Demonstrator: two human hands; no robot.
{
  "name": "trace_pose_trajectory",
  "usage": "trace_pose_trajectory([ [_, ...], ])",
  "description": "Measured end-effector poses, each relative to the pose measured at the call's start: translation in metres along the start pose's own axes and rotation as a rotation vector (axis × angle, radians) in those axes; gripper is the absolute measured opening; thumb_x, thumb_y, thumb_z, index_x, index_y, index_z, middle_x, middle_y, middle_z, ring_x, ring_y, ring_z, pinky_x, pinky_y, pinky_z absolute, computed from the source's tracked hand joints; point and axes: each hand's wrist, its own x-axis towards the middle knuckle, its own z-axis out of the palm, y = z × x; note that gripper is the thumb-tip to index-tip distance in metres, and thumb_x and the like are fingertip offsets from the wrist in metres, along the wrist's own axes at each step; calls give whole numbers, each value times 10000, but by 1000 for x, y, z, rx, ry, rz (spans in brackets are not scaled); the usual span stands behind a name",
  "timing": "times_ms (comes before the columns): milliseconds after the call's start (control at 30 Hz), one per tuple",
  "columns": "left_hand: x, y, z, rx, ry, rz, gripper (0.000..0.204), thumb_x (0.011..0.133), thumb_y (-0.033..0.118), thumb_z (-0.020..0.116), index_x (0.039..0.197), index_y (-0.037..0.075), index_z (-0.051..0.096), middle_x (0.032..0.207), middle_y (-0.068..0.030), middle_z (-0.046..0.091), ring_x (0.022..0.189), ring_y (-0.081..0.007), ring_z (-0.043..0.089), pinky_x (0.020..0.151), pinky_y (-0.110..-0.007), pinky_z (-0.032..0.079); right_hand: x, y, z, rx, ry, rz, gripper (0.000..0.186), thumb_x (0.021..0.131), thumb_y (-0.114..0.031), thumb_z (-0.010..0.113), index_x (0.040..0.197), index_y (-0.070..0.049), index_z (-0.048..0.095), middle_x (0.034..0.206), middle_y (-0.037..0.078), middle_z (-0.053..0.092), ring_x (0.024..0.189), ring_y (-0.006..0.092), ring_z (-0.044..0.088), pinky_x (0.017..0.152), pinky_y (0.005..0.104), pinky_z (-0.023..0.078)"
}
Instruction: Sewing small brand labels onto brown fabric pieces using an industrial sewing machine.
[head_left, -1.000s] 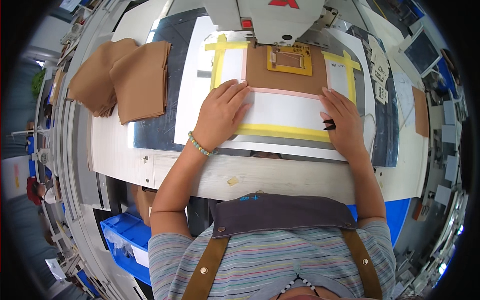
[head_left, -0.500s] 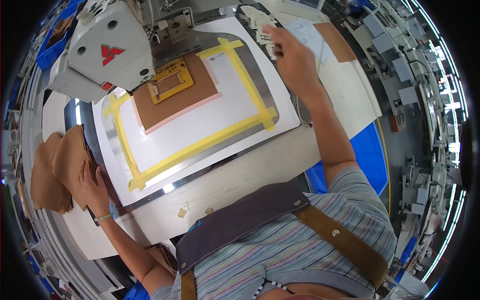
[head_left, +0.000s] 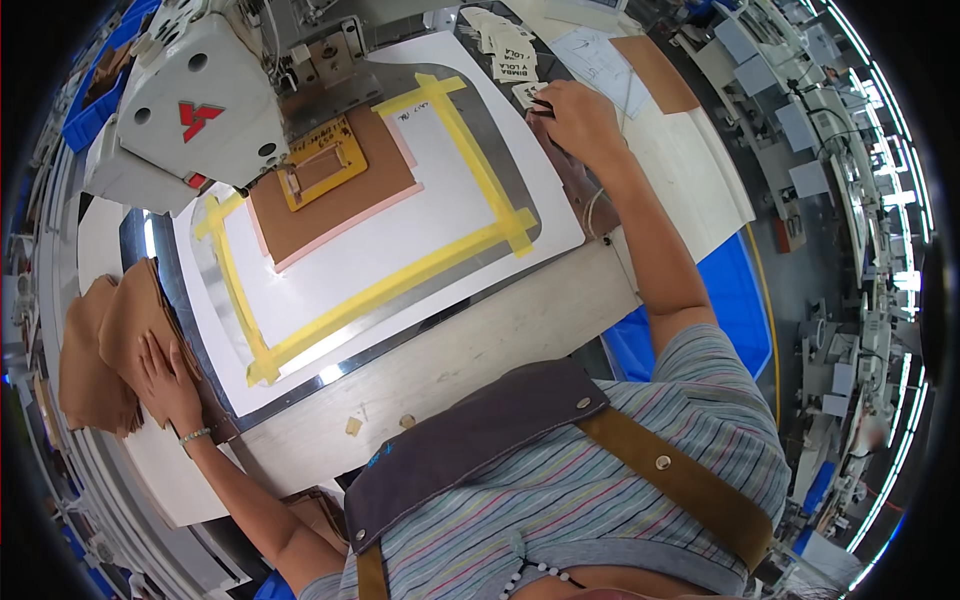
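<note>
My left hand (head_left: 170, 385) lies with fingers outstretched on the near end of a stack of brown fabric pieces (head_left: 138, 322), left of the sewing plate. My right hand (head_left: 583, 122) is at the far right, its fingers closed around a slim dark tool (head_left: 543, 104) whose kind I cannot make out. Beside the fingertips is a white label (head_left: 524, 93), close to a spread pile of printed white labels (head_left: 503, 45). Between my hands, a brown panel (head_left: 330, 215) with pink edges lies on a white sheet. A yellow frame (head_left: 333, 170) rests on that panel.
A white sewing machine head (head_left: 185, 100) overhangs the panel's far left. Yellow tape (head_left: 385, 288) borders the sheet on its metal plate. Paper with drawings (head_left: 597, 65) and a brown board (head_left: 655, 72) lie far right; a blue bin (head_left: 735, 300) stands beside the table.
My right hand has come nearer, from over the label pile to beside its near end, fingers lower. My left hand has shifted slightly left on the fabric. The whole view has moved a little.
</note>
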Motion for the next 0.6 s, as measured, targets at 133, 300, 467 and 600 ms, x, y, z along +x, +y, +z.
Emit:
trace_pose_trajectory([
  [133,-1,23,11,2,-50,-94,714,1063,606,486,1636,188,412,1703,-140,359,1556,-437,306,1252,-566,258,-1,3,1,41,36,16,223,919,-234,748,1083,-89,790,1081,68,757,1015,295,724,836,411,578],
  [300,-8,59,-1,192,-94,-178,737,1049,654,474,1629,200,431,1684,-160,386,1544,-435,338,1217,-620,281,1,-3,-22,354,167,247,197,907,-195,744,1072,-100,794,1175,51,760,986,270,744,805,365,583],
  [467,9,201,-85,-427,203,203,424,1050,270,639,1405,39,646,1502,-174,592,1389,-392,542,1136,-482,430,4,-40,-40,349,411,-98,175,884,-114,778,1054,-143,808,1197,3,749,998,219,737,789,349,599],
  [600,7,287,-116,-1468,-554,27,435,1086,211,575,1470,7,572,1480,-143,612,1286,-289,634,1061,-399,514,-1,-88,-46,391,370,-395,275,852,-64,793,1108,-164,796,1226,-5,749,989,226,731,790,318,609],
])
